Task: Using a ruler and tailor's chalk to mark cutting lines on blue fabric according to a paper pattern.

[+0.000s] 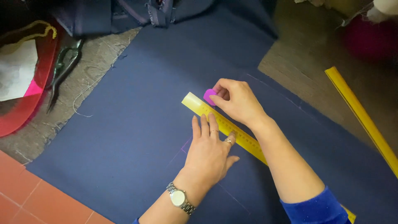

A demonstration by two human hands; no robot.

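Observation:
A dark navy cloth (137, 103) lies spread flat over a mat on the floor. A yellow ruler (199, 107) lies diagonally across it. My left hand (209, 149), with rings and a wristwatch, rests flat, fingers pressing the ruler's near edge. My right hand (237, 101) pinches a small purple piece of tailor's chalk (208, 96) at the ruler's far edge, near its upper end. Faint purple chalk lines (184, 146) show on the cloth beside my left hand.
Metal scissors (62, 68) lie on the woven mat (95, 58) at upper left, next to a red translucent curved template (25, 99). A second long yellow ruler (360, 114) lies at right. More dark fabric (124, 14) is bunched at the top. Orange floor tiles (37, 195) show at lower left.

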